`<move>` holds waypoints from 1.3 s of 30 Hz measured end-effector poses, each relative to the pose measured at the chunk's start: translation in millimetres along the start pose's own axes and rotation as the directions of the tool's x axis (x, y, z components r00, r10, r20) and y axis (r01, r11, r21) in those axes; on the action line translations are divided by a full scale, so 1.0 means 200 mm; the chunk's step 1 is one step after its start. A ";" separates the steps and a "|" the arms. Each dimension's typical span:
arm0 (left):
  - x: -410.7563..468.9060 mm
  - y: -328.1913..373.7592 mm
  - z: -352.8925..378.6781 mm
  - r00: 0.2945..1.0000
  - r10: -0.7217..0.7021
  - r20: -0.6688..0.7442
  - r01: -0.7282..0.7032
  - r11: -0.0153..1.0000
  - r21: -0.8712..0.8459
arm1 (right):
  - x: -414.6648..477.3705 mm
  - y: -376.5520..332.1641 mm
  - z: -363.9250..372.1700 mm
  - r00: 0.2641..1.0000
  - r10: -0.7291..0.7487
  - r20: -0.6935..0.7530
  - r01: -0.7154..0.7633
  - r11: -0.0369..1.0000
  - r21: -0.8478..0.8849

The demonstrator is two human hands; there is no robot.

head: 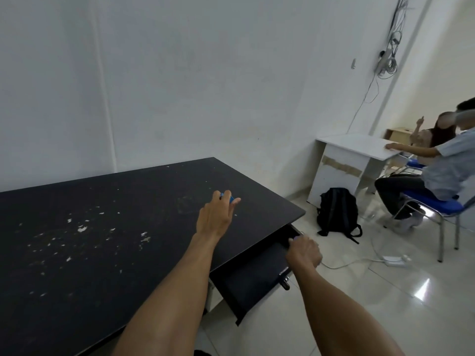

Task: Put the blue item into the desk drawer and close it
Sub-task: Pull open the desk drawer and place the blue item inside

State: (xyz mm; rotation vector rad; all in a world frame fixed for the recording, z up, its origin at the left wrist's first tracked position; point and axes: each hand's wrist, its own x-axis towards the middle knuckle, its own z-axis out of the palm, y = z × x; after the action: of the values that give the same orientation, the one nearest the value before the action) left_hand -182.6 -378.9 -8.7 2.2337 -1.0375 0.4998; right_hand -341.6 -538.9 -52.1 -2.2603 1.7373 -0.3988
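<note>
Blue item in the left hand, over the far right part of the black table.

Left grip closed around the item, only slivers of blue visible between the fingers. Right hand on the front edge of the open drawer, fingers curled over it, grip shut on that edge. Drawer pulled out below the table's right side, dark inside, a key at its front.

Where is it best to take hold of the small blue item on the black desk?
Pinch the blue item across its short sides, coming from above. It lies low on the desk, where the left hand already reaches over it.
</note>
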 end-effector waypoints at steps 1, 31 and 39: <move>0.00 0.02 0.01 1.000 -0.003 0.000 0.003 1.000 -0.001 | 0.01 0.04 0.01 0.998 -0.047 0.036 0.050 0.996 -0.079; -0.09 0.23 0.23 0.994 -0.109 -0.025 0.104 0.981 -0.163 | 0.13 0.04 0.27 0.847 -0.432 0.310 0.502 0.842 -0.197; -0.33 0.55 0.44 0.973 -0.016 0.230 0.076 0.964 -0.253 | 0.10 0.11 0.22 0.933 -0.342 0.112 0.360 0.901 -0.242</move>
State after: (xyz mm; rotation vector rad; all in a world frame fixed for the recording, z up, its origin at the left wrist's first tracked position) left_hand -302.3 -457.1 -70.2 2.1048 -1.0928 0.0798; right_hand -339.8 -561.4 -100.5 -2.7516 1.4138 -0.1658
